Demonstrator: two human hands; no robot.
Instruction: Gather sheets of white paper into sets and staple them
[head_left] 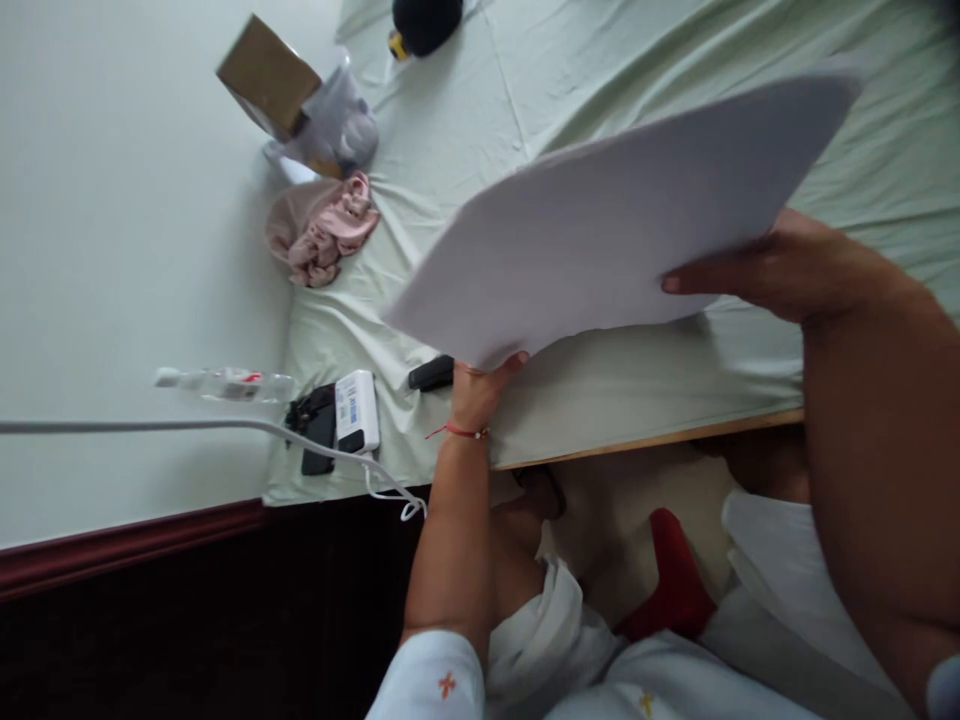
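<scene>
A large white sheet, apparently a stack of paper (600,220), is held up tilted over the cloth-covered bed or table. My left hand (481,385) grips its near lower edge, thumb on top and the other fingers hidden beneath. Farther right, my right hand (780,265) clasps the same sheet, its thumb lying across the upper face and its fingers out of sight underneath. A red string bracelet (466,431) circles my left wrist. Close beside that hand lies a small black object (431,374), partly covered by the sheet.
Pale green cloth (637,370) covers the surface. At left are a white device (356,412), a black object (318,430), a clear bottle (232,384) and a cable (255,424). Behind them sit pink fabric (330,230), a cardboard box (270,80) and a plastic bag (349,125).
</scene>
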